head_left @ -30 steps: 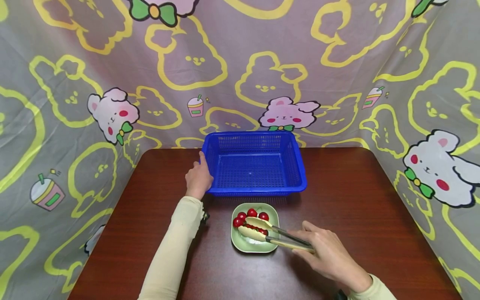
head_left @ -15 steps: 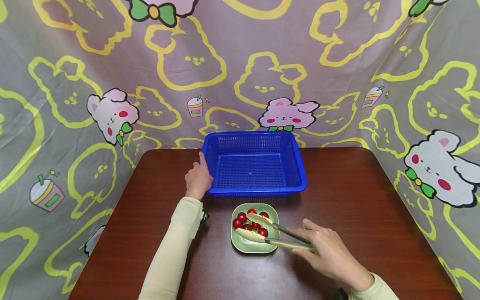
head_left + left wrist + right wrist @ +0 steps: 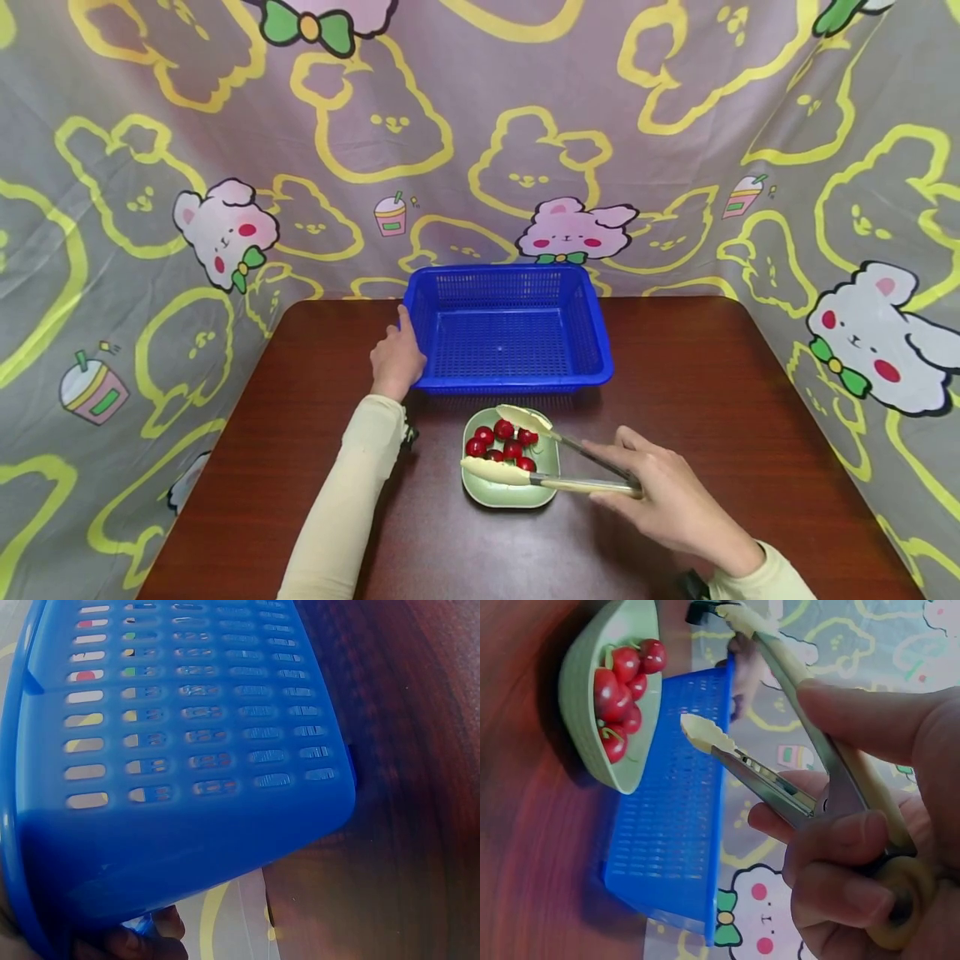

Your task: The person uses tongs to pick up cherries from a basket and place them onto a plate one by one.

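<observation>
My left hand (image 3: pixel 397 358) grips the left rim of a blue perforated basket (image 3: pixel 513 383); in the left wrist view its curled fingers (image 3: pixel 142 943) show under the rim. The right hand (image 3: pixel 675 500) holds a pair of tongs (image 3: pixel 497 472) with cream tips and metal arms. Those tips are spread apart over a pale green bowl (image 3: pixel 510 497), with nothing pinched between them. Several red cherries (image 3: pixel 512 450) with green stems lie in the bowl, also seen in the right wrist view as a cherry pile (image 3: pixel 617 701). Nothing lies in the basket.
The bowl stands just in front of the basket on a dark wooden table (image 3: pixel 675 367). A patterned cloth (image 3: pixel 450 125) with bunny drawings hangs behind the table and along both sides.
The tongs' tips have spread from close together over the cherries to wide apart. The right hand has shifted slightly right. My left hand and the basket have stayed put.
</observation>
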`<state>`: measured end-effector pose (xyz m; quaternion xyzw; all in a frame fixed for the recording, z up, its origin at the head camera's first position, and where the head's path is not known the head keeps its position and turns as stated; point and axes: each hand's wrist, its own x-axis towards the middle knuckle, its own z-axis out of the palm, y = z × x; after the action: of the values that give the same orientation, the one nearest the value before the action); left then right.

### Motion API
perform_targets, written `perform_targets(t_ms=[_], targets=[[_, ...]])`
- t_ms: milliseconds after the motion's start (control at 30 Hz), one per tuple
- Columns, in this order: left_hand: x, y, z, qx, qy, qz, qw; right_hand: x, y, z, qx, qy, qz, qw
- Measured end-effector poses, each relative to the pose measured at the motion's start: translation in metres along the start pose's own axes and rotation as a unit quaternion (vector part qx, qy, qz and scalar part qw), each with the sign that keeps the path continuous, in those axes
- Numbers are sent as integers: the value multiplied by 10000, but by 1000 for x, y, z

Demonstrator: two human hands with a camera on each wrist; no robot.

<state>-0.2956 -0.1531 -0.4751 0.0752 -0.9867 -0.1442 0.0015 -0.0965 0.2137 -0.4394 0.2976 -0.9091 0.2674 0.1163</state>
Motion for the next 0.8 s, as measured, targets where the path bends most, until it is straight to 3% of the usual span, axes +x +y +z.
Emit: perform_targets(t_ms=[600,800], targets=[[2,-1,2,-17,-17,-3,10000,8,11,-16,709,247,210,9970],[2,-1,2,-6,-15,-13,10000,11,16,-16,788,287,545,9950]])
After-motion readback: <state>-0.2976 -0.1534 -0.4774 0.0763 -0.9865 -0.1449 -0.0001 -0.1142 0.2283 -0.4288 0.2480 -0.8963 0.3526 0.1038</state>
